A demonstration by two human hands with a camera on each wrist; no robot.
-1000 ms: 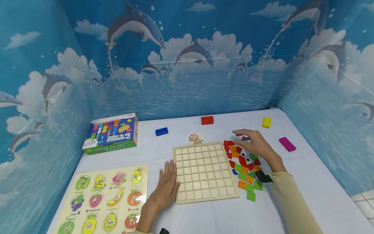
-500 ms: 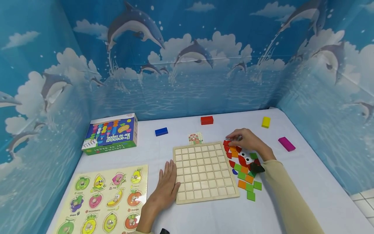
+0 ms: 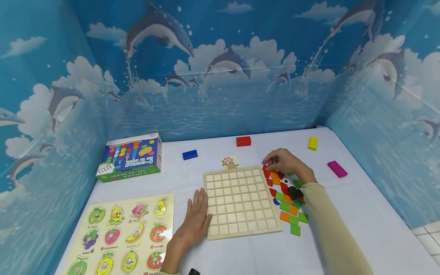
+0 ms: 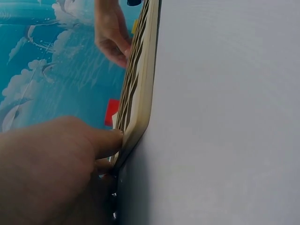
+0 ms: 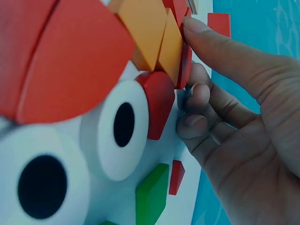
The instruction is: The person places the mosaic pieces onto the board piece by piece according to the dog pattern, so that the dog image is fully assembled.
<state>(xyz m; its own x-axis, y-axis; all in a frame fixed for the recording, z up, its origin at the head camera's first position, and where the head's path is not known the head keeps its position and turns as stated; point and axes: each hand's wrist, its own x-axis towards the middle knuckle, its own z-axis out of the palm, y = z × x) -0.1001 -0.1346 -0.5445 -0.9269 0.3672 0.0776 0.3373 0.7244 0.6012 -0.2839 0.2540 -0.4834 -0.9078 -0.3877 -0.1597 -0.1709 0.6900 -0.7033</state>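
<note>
A square wooden grid board (image 3: 240, 204) lies on the white table, its cells bare. My left hand (image 3: 195, 219) rests along the board's left edge with fingers extended; in the left wrist view the thumb (image 4: 108, 140) touches the frame's corner. To the right of the board is a cluster of flat coloured tiles: red, orange tiles (image 3: 285, 216), green tiles (image 3: 295, 230), and round white eye pieces (image 5: 123, 129). My right hand (image 3: 288, 164) is at the far end of that cluster, fingers curled, pinching a red tile (image 5: 184, 65) between thumb and index finger.
A small pattern card (image 3: 230, 162) lies behind the board. Blue (image 3: 190, 154), red (image 3: 243, 141), yellow (image 3: 313, 143) and magenta blocks (image 3: 337, 169) are spread around. A bead game box (image 3: 130, 156) and a fruit puzzle board (image 3: 120, 236) occupy the left side.
My right hand has moved left and slightly toward the board, its fingers closing from spread to a pinch at the far red tiles. The left hand has stayed in place.
</note>
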